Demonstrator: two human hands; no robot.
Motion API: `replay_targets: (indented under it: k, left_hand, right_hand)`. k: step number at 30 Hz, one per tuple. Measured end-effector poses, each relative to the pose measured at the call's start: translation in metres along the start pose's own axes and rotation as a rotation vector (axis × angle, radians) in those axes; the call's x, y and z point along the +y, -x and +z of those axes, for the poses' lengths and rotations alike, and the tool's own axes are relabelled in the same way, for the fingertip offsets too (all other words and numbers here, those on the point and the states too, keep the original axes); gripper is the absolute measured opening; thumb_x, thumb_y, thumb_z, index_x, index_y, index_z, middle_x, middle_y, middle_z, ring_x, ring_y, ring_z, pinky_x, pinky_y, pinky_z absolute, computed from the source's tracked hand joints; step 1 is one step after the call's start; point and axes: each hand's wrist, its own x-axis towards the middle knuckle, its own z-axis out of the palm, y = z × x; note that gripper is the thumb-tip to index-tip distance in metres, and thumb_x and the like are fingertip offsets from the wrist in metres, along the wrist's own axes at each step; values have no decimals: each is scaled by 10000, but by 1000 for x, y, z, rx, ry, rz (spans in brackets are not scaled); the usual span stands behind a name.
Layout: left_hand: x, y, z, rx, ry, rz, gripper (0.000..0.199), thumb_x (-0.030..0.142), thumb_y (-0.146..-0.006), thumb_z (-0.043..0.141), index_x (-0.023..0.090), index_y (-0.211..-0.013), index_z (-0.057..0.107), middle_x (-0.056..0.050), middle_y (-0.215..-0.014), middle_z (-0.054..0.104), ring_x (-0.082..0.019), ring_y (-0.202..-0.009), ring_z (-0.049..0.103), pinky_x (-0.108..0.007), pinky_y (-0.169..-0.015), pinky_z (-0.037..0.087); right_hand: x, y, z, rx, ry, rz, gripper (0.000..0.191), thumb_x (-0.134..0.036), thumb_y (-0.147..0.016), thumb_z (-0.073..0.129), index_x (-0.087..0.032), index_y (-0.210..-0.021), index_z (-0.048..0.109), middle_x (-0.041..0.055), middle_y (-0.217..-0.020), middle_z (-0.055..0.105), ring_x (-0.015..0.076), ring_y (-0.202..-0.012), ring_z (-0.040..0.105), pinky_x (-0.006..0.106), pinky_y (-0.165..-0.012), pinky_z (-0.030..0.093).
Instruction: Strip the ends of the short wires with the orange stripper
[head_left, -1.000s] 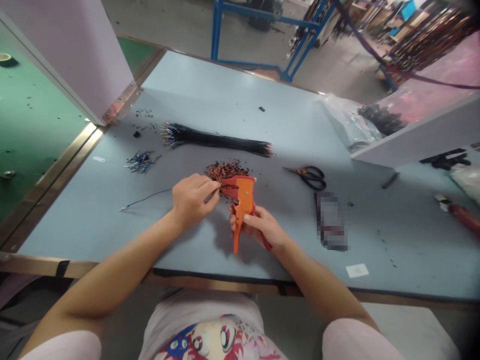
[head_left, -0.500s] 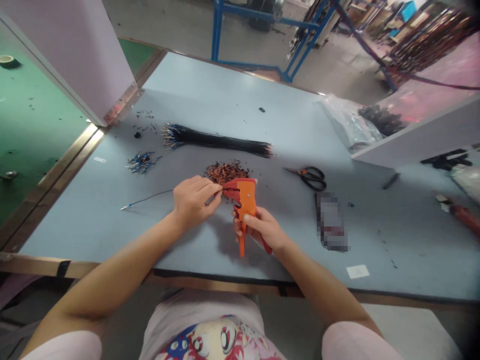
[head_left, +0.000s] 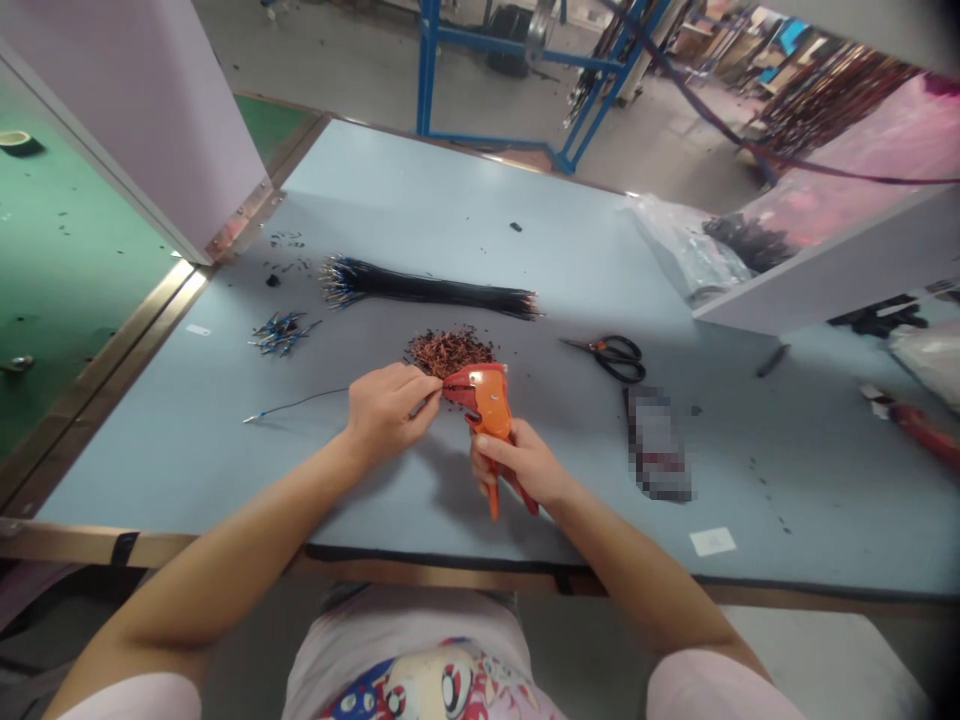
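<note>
The one head-worn view looks forward and steeply down from above the person's pink printed shirt (head_left: 405, 640), close over the left hand (head_left: 390, 415) and right hand (head_left: 521, 465), onto the pale blue tabletop (head_left: 420, 180), with the grey concrete floor (head_left: 675, 150) beyond.

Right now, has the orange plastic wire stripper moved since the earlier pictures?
Yes. The orange plastic wire stripper has turned, and its lower tip has swung to the right, closer to the steel scissors with black handles lying on the table.

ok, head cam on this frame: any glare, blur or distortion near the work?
Head view: wide-angle bowing curves the table's front edge; glare sits on the metal strip at left; soft shadows fall below the left hand and right hand; a pixelated block lies right of the orange wire stripper.
</note>
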Motion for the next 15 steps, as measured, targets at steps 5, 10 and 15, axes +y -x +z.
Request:
replay_targets:
  k: [5,10,15]
  left_hand:
    - [0,-2,0,-28,1,-19,91,196,-794,549,210,-808,638,13,-709,663,-115,-655,568,-237,-612,394]
    - [-2,-4,-4,-49,-61,-41,103,207,-803,541,210,-819,643,5,-706,663,-123,-662,574,-242,-604,379]
    - [-11,-6,-6,7,-127,-70,113,189,-799,530,208,-778,640,4,-662,644,-134,-649,553,-260,-600,367]
  right_hand:
    - [-4,-1,0,4,-162,39,335,-379,-782,635,-171,-608,439,-79,-490,354,43,-367,316,191,-348,358]
    - [-3,-4,-4,-20,-259,55,290,-376,-737,682,-153,-876,561,8,-705,552,119,-565,531,329,-582,519]
    - [-4,-7,-11,19,-306,9,294,-351,-740,665,-169,-941,553,26,-794,555,155,-699,561,375,-723,504]
